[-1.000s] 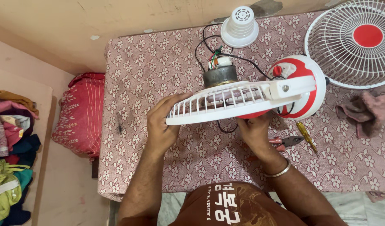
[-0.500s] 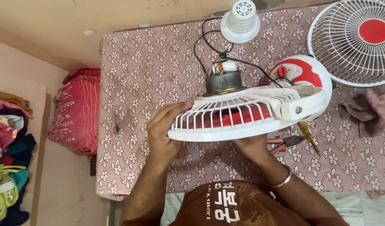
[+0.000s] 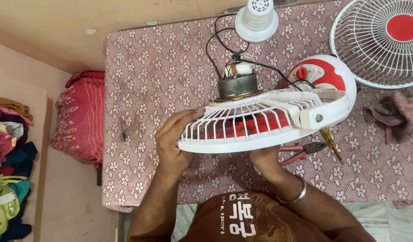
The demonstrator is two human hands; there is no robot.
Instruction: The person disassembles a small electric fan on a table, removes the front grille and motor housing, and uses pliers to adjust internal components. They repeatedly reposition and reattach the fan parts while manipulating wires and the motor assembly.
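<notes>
**Two hands hold a fan grille above the flowered table**

The left hand (image 3: 175,143) grips the left rim of a white fan grille (image 3: 260,121). Its fingers are curled over the edge of the wires and the thumb lies under the rim, so the hand is closed on the grille. The right hand (image 3: 264,157) is under the grille, near its lower edge; most of it is hidden by the rim, so I cannot tell how far it is open, only that it touches the grille from below. A metal bangle (image 3: 292,197) sits on the right wrist.

The grille is held almost flat, a little tilted, above the table with a pink flowered cloth (image 3: 148,89). Red blades (image 3: 242,127) show through the wires. On top of the grille stands the dark motor (image 3: 237,85) with coloured wires, and black cables run from it toward a white cap (image 3: 256,20) at the far edge of the table. A red and white base (image 3: 321,78) is joined to the right side of the grille.

On the cloth, just beside the right hand, lie red-handled pliers (image 3: 300,152) and a yellow screwdriver (image 3: 329,141). A second grille with a red centre (image 3: 381,40) lies at the far right corner, and a pink rag (image 3: 395,112) is near it.
</notes>
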